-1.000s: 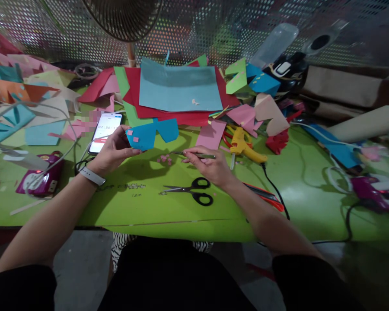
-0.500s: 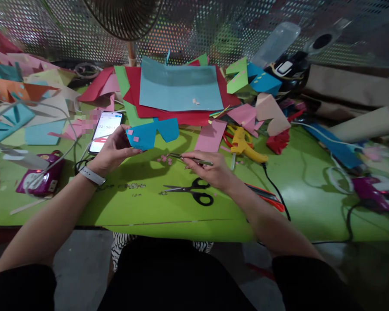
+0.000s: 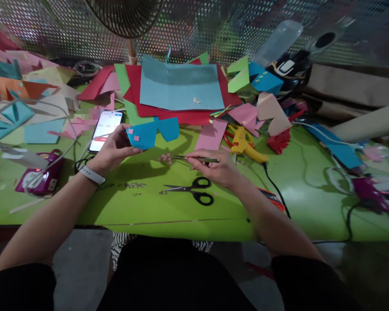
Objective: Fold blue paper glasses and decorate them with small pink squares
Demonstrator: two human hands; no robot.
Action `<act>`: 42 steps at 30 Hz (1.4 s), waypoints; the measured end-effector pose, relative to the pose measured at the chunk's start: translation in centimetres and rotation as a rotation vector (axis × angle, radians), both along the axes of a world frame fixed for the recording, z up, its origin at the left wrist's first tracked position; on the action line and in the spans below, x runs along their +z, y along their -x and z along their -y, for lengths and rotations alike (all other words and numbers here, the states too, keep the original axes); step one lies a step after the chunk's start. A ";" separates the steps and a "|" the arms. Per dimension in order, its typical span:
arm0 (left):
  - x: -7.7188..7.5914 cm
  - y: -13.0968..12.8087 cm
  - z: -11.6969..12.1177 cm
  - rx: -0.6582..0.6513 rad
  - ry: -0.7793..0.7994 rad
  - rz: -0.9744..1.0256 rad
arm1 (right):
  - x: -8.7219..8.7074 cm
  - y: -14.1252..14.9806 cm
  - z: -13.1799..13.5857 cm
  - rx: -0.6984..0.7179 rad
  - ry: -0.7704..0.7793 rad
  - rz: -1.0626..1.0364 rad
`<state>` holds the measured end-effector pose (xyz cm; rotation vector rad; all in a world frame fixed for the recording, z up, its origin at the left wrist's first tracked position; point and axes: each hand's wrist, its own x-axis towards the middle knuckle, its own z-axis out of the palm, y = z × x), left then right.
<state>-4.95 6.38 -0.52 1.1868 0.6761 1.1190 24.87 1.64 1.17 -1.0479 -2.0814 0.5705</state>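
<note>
My left hand (image 3: 116,146) pinches the left end of a folded blue paper piece (image 3: 144,137) with a notch cut in it. Two small pink squares sit on the blue paper near my fingertips. Between the fingers of my right hand (image 3: 215,166) is a pair of slim metal tweezers (image 3: 199,159), tips pointing left. Those tips are close to a small pile of pink paper bits (image 3: 165,158) on the green table (image 3: 142,211). Whether the tips hold a bit is too small to tell. Black-handled scissors (image 3: 194,190) lie just below my right hand.
Behind my hands are stacked coloured sheets (image 3: 181,88). A yellow glue gun (image 3: 244,144) and a red cutter (image 3: 272,198) lie to the right. A lit phone (image 3: 106,129) and a purple power socket (image 3: 42,175) are at left. Tiny shiny pieces (image 3: 132,185) are scattered in front.
My right hand and the tweezers have shifted slightly right, the tips drawing to the right side of the pink bits. My left hand keeps the blue paper nearly still.
</note>
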 end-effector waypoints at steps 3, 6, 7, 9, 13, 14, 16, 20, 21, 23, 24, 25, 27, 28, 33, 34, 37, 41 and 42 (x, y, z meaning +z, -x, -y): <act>-0.1 0.0 0.0 0.004 0.007 0.010 | 0.3 0.0 0.2 0.019 -0.036 0.044; -0.1 -0.1 0.0 -0.003 0.013 0.019 | 0.3 -0.1 0.3 0.053 -0.046 0.060; 0.0 -0.1 0.0 -0.004 0.015 0.020 | 0.3 -0.1 0.3 0.063 -0.053 0.063; 0.0 -0.1 0.0 -0.007 0.015 0.018 | 0.3 0.0 0.4 0.070 -0.060 0.073; -0.1 -0.1 0.0 -0.008 -0.002 0.003 | 0.2 0.0 0.4 0.054 -0.017 0.062; -0.1 -0.1 0.0 -0.010 -0.001 0.005 | 0.2 0.1 0.4 0.053 0.000 0.045; -0.1 -0.1 0.0 -0.014 0.008 0.016 | 0.2 0.1 0.3 0.046 0.038 0.000; 0.1 -0.2 0.0 -0.012 0.022 0.024 | -0.1 0.1 0.1 0.010 0.115 -0.045; 0.1 -0.2 0.0 -0.012 0.021 0.021 | -0.1 0.1 0.1 -0.001 0.128 -0.045; 0.1 -0.2 0.1 -0.015 0.016 0.016 | -0.3 0.1 0.1 -0.013 0.140 -0.042; 0.2 -0.2 0.1 -0.017 0.014 0.013 | -0.3 0.1 0.2 -0.013 0.136 -0.037; 0.2 -0.2 0.1 -0.017 0.012 0.011 | -0.3 0.1 0.2 -0.008 0.130 -0.030; 0.2 -0.2 0.1 -0.016 0.014 0.013 | -0.3 0.1 0.3 0.006 0.115 -0.021; 0.2 -0.2 0.1 -0.015 0.017 0.015 | -0.2 0.1 0.4 0.015 0.109 -0.019; 0.2 -0.3 0.0 -0.020 0.026 0.019 | -0.2 0.1 0.4 0.022 0.121 -0.026; 0.2 -0.3 0.0 -0.020 0.021 0.016 | -0.3 0.1 0.3 0.009 0.125 -0.033; 0.1 -0.2 0.0 -0.016 -0.001 0.000 | -0.3 0.2 0.3 -0.016 0.127 -0.059; 0.0 -0.1 0.0 -0.014 -0.003 -0.005 | -0.3 0.5 0.5 -0.015 0.092 -0.036; -0.1 -0.1 0.0 -0.015 0.002 0.000 | -0.3 0.6 0.6 -0.017 0.064 -0.027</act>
